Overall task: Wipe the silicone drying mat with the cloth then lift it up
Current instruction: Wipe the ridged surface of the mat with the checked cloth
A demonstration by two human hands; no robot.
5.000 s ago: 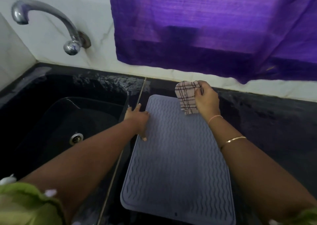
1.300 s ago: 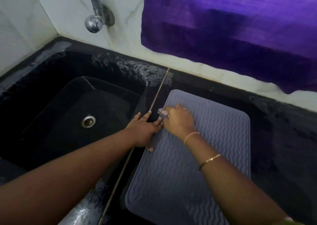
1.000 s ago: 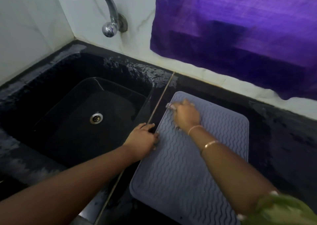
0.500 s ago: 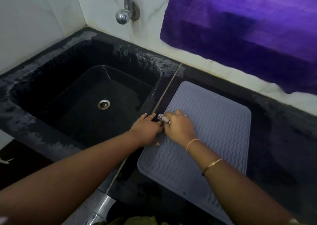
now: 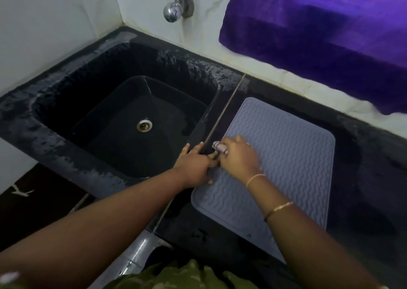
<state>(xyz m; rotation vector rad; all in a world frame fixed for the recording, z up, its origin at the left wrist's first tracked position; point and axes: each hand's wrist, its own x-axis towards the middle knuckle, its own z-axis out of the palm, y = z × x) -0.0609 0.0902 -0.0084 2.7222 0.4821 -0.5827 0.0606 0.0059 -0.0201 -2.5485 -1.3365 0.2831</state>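
A grey silicone drying mat [image 5: 286, 154] with wavy ridges lies flat on the black counter, right of the sink. My right hand [image 5: 239, 157] presses a bunched checked cloth [image 5: 219, 147] onto the mat's left edge; only a small end of the cloth shows past my fingers. My left hand [image 5: 196, 165] rests beside it, fingers spread across the counter strip and the mat's left rim, touching my right hand.
A black sink [image 5: 123, 123] with a steel drain [image 5: 144, 125] fills the left. A chrome tap [image 5: 176, 9] juts from the white wall. A purple cloth [image 5: 319, 24] hangs behind the wet black counter [image 5: 370, 178]. The counter's front edge runs below the mat.
Five seconds ago the cloth was at the mat's far edge; my right hand has since brought it to the left edge beside my left hand. The camera has drifted left and back.
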